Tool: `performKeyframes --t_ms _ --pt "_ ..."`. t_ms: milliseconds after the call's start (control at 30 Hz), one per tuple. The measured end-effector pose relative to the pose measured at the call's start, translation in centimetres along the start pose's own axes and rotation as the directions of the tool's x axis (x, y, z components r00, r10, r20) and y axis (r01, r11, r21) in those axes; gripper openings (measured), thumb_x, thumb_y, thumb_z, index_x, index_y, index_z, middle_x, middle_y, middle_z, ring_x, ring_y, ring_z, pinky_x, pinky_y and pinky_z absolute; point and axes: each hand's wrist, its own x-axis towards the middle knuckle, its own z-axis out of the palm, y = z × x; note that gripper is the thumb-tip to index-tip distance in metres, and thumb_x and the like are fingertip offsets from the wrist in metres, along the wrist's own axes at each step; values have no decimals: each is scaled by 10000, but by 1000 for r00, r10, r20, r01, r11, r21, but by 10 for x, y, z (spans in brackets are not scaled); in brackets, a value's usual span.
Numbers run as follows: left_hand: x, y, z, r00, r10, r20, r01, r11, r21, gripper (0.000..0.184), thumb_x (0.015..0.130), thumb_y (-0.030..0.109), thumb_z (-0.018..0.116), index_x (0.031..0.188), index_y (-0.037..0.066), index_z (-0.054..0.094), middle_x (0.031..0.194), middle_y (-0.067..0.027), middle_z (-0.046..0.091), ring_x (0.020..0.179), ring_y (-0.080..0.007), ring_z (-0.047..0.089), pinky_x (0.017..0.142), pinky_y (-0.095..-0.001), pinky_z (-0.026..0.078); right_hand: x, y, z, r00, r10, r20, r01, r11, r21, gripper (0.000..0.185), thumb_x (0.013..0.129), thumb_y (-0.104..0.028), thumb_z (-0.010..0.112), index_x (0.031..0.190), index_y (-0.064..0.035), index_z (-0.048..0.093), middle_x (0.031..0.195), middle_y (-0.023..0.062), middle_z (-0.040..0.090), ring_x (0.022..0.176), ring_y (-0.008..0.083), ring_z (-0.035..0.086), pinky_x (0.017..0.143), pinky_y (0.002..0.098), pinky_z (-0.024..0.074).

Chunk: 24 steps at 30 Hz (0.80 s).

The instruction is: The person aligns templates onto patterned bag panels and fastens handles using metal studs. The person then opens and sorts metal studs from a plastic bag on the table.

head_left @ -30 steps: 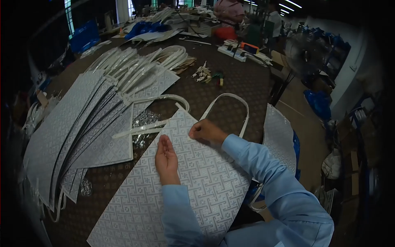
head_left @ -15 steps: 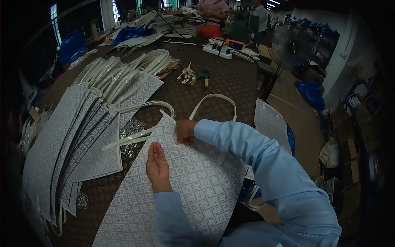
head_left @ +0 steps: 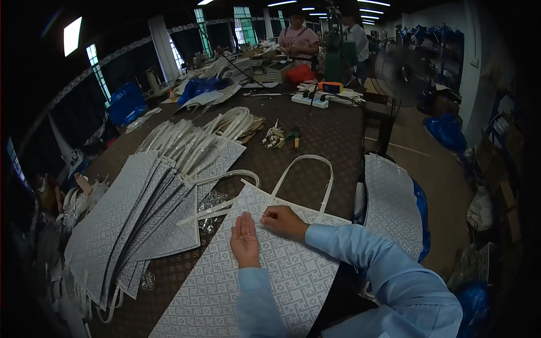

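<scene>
A patterned silver-white bag panel (head_left: 253, 293) lies flat in front of me on the brown table. Palm up over it is my left hand (head_left: 245, 245), fingers stretched out, with tiny shiny pieces in the palm. My right hand (head_left: 284, 221) is closed in a pinch beside the left fingertips, near the lower left end of a white handle strap (head_left: 309, 157). What its fingertips hold, if anything, is too small to make out. A second white strap (head_left: 225, 176) curves out at the panel's upper left.
Left of the panel, similar bag panels (head_left: 118, 208) are stacked with wrapped handles (head_left: 186, 141). Small metal pieces (head_left: 209, 211) lie between. Farther back are pliers (head_left: 293, 137) and a power strip (head_left: 310, 101). A fan (head_left: 403, 70) stands right; two people are beyond the table.
The view has tilted up, showing more of the room. My right hand has come off the strap's end, which now shows. My left hand stays palm up.
</scene>
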Motion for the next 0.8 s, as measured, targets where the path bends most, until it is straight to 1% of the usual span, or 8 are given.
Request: performKeyframes --t_ms 33,67,267,400,467,700,767,800 --pt "1 -4 3 1000 -2 -4 2 1000 3 393 940 186 319 1226 -84 324 1265 -235 388 1185 -323 392 995 -405 360 -7 -16 5 994 -81 -77 92 984 155 212 727 -218 641 755 -10 610 696 125 577 644 208 572 605 333 448" --pt "1 -8 5 1000 -13 19 12 998 63 416 946 215 288 1249 -70 298 1282 -227 373 1203 -324 367 1008 -410 338 -12 -33 6 966 -252 -50 249 967 -58 193 745 -197 616 767 -6 602 759 149 589 693 261 576 630 341 452" --pt "7 -9 -12 991 -50 125 27 984 177 481 951 302 211 1294 -31 257 1327 -200 331 1240 -324 313 1038 -423 271 1 -46 33 923 -88 374 269 844 -464 125 747 -162 566 772 -45 604 743 136 600 704 302 585 613 396 469" --pt "-3 -10 -1 995 -42 93 23 980 200 511 948 335 206 1294 -37 256 1337 -199 320 1245 -321 309 1045 -425 246 7 -43 47 932 -108 345 289 796 -532 103 733 -144 554 743 -52 599 720 138 601 677 300 590 597 397 473" --pt "-3 -8 -1 990 -83 116 60 981 185 521 947 345 209 1296 -39 253 1332 -200 326 1241 -322 314 1046 -425 244 7 -49 45 886 -178 427 430 657 -619 100 740 -135 542 750 -52 597 705 143 602 640 306 588 589 393 475" --pt "10 -13 -16 992 -91 86 66 964 257 452 949 273 285 1277 -37 309 1287 -157 400 1211 -267 365 1034 -397 282 1 -39 32 942 -134 309 266 857 -440 103 743 -113 533 762 -30 591 716 135 600 675 317 586 605 394 481" --pt "9 -16 -14 992 -94 87 63 948 311 427 948 247 301 1270 -32 326 1280 -143 410 1208 -252 371 1029 -386 293 -6 -33 34 884 -433 177 465 770 -437 148 724 -117 529 720 7 610 712 177 601 675 332 602 592 395 487" --pt "7 -18 -15 991 -100 93 59 929 365 403 947 221 317 1264 -27 343 1274 -130 420 1205 -238 377 1024 -376 305 -9 -30 36 892 -418 173 450 781 -433 148 724 -117 529 720 7 610 712 177 601 675 332 602 592 395 487"
